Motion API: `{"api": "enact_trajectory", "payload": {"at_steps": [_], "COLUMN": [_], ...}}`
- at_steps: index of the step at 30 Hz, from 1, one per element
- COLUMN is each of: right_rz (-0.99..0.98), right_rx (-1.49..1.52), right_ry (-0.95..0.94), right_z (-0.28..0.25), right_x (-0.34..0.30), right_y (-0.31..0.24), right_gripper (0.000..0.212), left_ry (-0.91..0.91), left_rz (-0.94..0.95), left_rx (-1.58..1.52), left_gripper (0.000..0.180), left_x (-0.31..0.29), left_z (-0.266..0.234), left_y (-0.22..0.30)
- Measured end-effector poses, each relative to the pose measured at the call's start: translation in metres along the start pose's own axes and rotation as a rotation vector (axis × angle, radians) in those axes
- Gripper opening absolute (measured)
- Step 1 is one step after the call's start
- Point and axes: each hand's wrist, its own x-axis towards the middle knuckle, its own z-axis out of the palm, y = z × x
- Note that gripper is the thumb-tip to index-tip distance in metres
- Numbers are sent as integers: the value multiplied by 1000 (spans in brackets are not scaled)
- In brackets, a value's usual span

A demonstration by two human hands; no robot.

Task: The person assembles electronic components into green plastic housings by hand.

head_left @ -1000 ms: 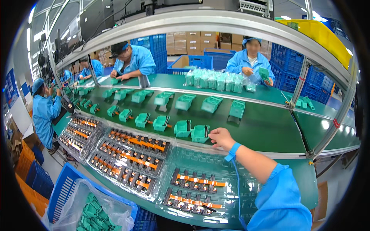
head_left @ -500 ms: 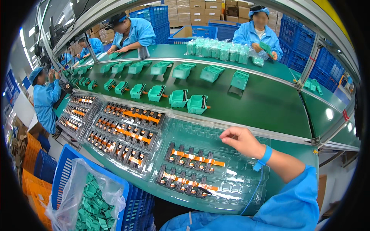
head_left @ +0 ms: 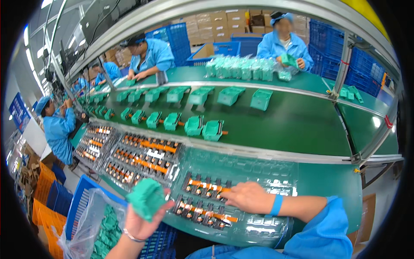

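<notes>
My left hand (head_left: 140, 222), at the lower left, grips a green plastic housing (head_left: 147, 198) that is blurred by motion. It is raised above the near edge of the bench, by the trays. On the right, my right hand (head_left: 249, 196) wears a blue wrist strap and points its curled fingers at the far row in a clear plastic tray (head_left: 263, 222). Its fingertips meet the right end of that row of small black parts with orange flex strips (head_left: 207, 186); what is between them is hidden. A second such row (head_left: 202, 210) lies nearer me.
Two more clear trays (head_left: 144, 157) of these parts lie to the left. Green housings (head_left: 213, 129) stand in two lines on the green conveyor (head_left: 293, 134). A lined blue crate (head_left: 79, 198) of green pieces stands lower left. Co-workers (head_left: 284, 39) sit across the belt.
My left hand has come into view with a green housing. My right hand has moved down and left, from above the tray to the far row of black parts. The view has shifted slightly.
</notes>
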Motion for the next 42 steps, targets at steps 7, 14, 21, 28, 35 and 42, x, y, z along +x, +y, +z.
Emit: {"api": "enact_trajectory", "payload": {"at_steps": [7, 14, 21, 28, 35, 42], "right_rz": [131, 217, 487, 501, 418, 466], "right_rx": [86, 135, 1107, 1703, 1440, 1325], "right_ry": [-32, -143, -291, -57, 168, 23], "right_z": [3, -16, -48, -52, -39, -29], "right_x": [0, 7, -3, -6, 3, 6], "right_y": [-8, -10, 20, 40, 17, -2], "right_gripper": [29, 34, 26, 20, 33, 47], "left_ry": [-145, -58, -178, -280, -359, -406], "left_rz": [-390, -378, -325, -348, -632, -807], "left_rx": [-369, -391, -458, -42, -136, -259], "left_gripper": [47, 46, 57, 62, 75, 69], "left_x": [58, 73, 67, 55, 55, 53], "left_z": [7, -18, -10, -1, -7, -8], "left_y": [-57, -74, -69, -70, -82, -91]}}
